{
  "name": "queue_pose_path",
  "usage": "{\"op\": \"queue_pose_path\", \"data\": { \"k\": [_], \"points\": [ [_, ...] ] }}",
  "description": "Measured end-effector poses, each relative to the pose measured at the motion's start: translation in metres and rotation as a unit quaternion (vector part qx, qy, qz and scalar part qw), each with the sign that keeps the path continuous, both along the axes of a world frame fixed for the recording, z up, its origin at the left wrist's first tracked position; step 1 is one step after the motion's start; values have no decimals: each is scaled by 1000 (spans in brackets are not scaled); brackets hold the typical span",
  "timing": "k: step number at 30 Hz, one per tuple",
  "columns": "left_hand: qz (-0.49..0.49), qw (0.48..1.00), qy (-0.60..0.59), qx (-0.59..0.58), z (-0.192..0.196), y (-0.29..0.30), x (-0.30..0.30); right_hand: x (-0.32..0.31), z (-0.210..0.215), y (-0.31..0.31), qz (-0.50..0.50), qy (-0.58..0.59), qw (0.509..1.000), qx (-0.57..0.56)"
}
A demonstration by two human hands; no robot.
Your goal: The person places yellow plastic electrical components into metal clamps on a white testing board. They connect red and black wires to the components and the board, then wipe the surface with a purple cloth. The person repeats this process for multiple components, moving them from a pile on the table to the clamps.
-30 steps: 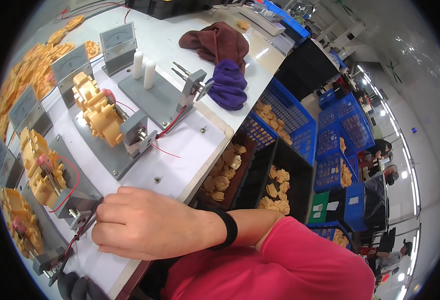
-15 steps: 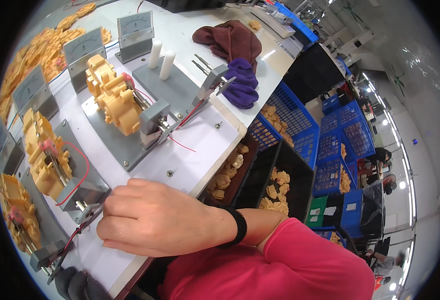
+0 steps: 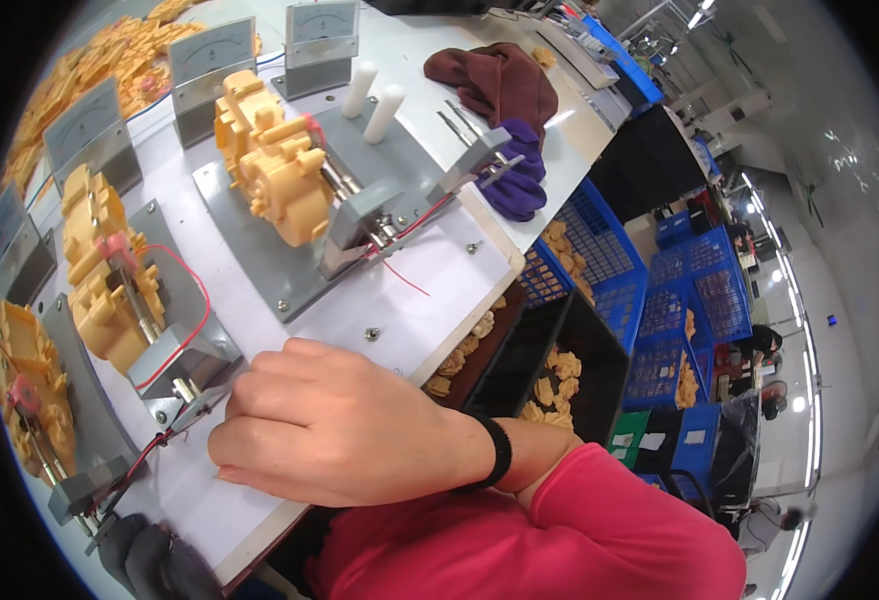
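Observation:
My right hand (image 3: 345,425) reaches across from the lower right in a pink sleeve with a black wristband (image 3: 498,452). Its fingers are curled around the small metal clamp handle (image 3: 192,393) at the near end of the middle grey test fixture (image 3: 165,350); the fingertips hide the grip itself. A yellow plastic gear housing (image 3: 105,270) with a red wire sits in that fixture. Another yellow housing (image 3: 270,165) is clamped in the fixture beyond it, and a third (image 3: 25,390) is at the left. My left hand is out of view.
Grey dial meters (image 3: 210,60) stand behind the fixtures, with two white cylinders (image 3: 375,100). Brown cloth (image 3: 500,80) and a purple glove (image 3: 515,180) lie at the bench's far end. Blue crates (image 3: 600,250) and black bins (image 3: 550,370) of yellow parts sit below the bench edge.
The view has drawn closer and shifted, so the fixtures look larger and further right. My right hand stays at the same clamp handle, fingers still curled.

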State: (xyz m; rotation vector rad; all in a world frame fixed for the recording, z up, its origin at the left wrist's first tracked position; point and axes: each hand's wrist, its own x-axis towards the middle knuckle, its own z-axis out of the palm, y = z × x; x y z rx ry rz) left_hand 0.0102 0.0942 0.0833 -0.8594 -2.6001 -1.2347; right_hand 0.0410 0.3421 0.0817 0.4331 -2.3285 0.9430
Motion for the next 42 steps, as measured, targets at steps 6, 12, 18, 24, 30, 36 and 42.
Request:
{"op": "queue_pose_path", "data": {
  "k": [6, 12, 18, 24, 30, 36, 42],
  "points": [
    [19, 998, -47, 23, 2, 3, 5, -1, 2, 0, 0, -6, 1000, 8],
    [20, 999, -26, 21, 4, 7, 4, -1, 4, 3, -5, -17, 1000, 15],
    [122, 978, -153, 70, -13, -6, 17, 1, 14, 0, -11, -49, 996, 70],
    [50, 999, -12, -12, 4, 3, -10, 2, 18, -1, -17, -131, 990, 46],
    [73, 997, -1, -27, 8, 3, -2, 6, 22, -6, -29, -125, 990, 53],
    [71, 997, 28, -16, 7, 8, -4, 7, 21, -4, -33, -104, 992, 66],
    [70, 996, 61, -4, 2, 7, -2, 4, 17, -5, -21, -64, 997, 44]
  ]
}}
